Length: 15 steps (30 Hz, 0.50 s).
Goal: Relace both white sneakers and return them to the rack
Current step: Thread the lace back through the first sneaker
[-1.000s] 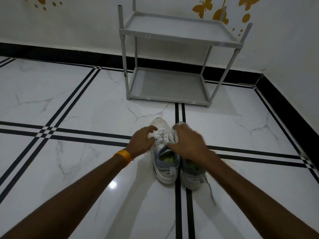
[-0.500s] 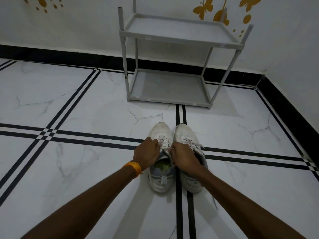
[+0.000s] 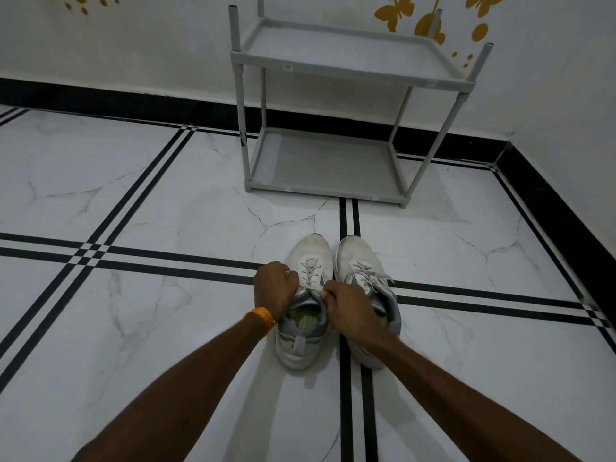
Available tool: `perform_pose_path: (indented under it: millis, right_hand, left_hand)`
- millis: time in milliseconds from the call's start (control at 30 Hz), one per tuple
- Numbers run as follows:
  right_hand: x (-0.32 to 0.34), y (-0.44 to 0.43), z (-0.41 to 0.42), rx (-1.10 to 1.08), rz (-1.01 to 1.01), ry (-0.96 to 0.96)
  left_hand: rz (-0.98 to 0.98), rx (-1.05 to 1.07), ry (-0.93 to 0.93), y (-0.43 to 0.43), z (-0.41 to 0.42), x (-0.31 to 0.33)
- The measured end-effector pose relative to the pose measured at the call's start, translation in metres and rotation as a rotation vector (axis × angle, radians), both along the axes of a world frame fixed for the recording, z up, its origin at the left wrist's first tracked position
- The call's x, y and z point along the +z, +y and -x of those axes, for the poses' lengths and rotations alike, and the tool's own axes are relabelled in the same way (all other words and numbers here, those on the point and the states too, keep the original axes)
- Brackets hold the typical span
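Two white sneakers stand side by side on the floor, toes pointing at the rack. The left sneaker point(image 3: 311, 251) has grey trim and a green insole. My left hand point(image 3: 274, 288) is closed at its left side by the eyelets. My right hand point(image 3: 346, 306) pinches at the top of its laces near the tongue, and covers part of the right sneaker point(image 3: 353, 253), whose laces lie loose. The grey two-shelf rack point(image 3: 333, 71) stands against the wall beyond the shoes, both shelves bare.
White marble floor tiles point(image 3: 150, 201) with black double stripes spread all around. A black skirting runs along the back wall and the right wall point(image 3: 566, 208), which meet in a corner right of the rack.
Both hands have drawn back from the sneakers' toes to the left sneaker's lace area. The right sneaker's front is now uncovered. The sneakers sit slightly nearer to me.
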State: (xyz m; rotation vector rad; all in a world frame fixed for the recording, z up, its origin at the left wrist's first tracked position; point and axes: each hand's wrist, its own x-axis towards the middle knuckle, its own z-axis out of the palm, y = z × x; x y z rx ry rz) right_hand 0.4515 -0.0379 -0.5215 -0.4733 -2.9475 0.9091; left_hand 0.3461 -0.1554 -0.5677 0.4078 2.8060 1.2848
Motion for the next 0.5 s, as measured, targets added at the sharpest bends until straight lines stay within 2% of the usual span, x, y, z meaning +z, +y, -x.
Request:
perform_pose_path:
  millis: [267, 367, 500]
  right_hand:
    - [-0.005, -0.001, -0.001, -0.067, 0.025, -0.006]
    - [-0.005, -0.001, 0.003, -0.087, 0.132, -0.045]
    - [-0.007, -0.024, 0.019, -0.045, 0.128, -0.009]
  left_hand:
    - [0.037, -0.034, -0.012, -0.005, -0.007, 0.001]
    - [0.015, -0.103, -0.081, -0.022, -0.007, -0.005]
    - [0.003, -0.033, -0.056, -0.050, 0.000, -0.003]
